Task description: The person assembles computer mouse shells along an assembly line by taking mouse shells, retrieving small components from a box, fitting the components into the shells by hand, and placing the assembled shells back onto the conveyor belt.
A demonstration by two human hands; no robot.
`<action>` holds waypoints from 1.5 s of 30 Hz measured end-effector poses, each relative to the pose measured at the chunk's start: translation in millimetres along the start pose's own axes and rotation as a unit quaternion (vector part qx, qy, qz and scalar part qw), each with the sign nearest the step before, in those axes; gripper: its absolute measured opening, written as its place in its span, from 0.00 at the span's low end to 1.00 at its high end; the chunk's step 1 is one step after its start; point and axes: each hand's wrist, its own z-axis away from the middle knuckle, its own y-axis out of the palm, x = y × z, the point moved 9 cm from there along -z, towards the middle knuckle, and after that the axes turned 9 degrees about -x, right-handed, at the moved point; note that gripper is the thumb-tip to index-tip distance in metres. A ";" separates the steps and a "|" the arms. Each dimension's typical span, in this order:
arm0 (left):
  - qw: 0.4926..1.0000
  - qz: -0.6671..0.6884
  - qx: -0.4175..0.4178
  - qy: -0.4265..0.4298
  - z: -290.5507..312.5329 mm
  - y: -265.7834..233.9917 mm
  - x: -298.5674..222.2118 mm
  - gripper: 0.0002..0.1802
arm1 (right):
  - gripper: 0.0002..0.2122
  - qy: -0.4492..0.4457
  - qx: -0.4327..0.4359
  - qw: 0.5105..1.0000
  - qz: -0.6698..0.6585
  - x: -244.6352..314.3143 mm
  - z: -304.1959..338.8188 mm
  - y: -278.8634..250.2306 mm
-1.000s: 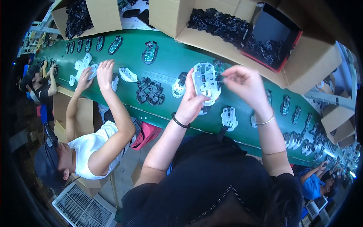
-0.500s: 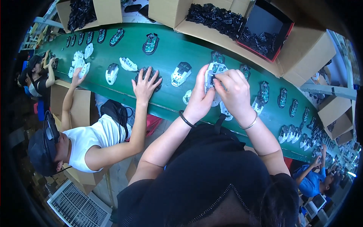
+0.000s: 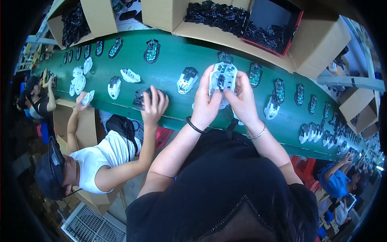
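Note:
A white computer mouse shell (image 3: 229, 71) is held up over the green bench, its hollow inside facing me, with a small black plastic part (image 3: 221, 82) in its middle. My left hand (image 3: 204, 99) grips its left side and my right hand (image 3: 243, 99) its right side. Both thumbs press at the lower end, by the black part. Another white piece, partly hidden, shows beneath my hands. A white and black mouse shell (image 3: 187, 80) lies left of my left hand. Right of my right hand are a mouse base with a green circuit board (image 3: 254, 74) and a white shell (image 3: 272, 107).
A cardboard box (image 3: 296, 60) of black plastic parts (image 3: 215, 18) stands behind the bench (image 3: 169, 42), with a red-rimmed black box (image 3: 293, 35) inside. At left, a co-worker's hands hold a dark part (image 3: 140, 98) and a white shell (image 3: 88, 98). Rows of mouse bases line the bench.
My right fingers have left the inside of the shell and now hold its right side, with both thumbs on its lower end. The co-worker has lifted a dark part and a white shell.

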 end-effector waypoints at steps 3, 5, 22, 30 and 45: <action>0.998 -0.045 0.017 0.039 -2.7 11.9 -4.6 0.33 | 0.21 -0.021 -0.030 0.999 -0.026 -1.5 -5.7 -11.1; 0.990 -0.107 0.024 0.089 -2.9 26.0 -9.1 0.33 | 0.21 -0.046 -0.059 0.997 -0.023 -2.4 -5.5 -27.7; 0.728 -0.526 0.356 0.258 61.3 109.3 130.0 0.22 | 0.22 0.020 -0.387 0.580 0.716 -115.7 160.5 -373.2; 0.833 -0.415 0.316 0.187 43.6 107.3 117.7 0.20 | 0.29 -0.017 -0.356 0.821 0.446 -121.7 75.1 -248.2; 0.870 0.287 0.005 -0.400 -12.7 20.8 114.5 0.20 | 0.07 -0.292 -0.220 0.790 0.491 -15.4 -215.1 -142.9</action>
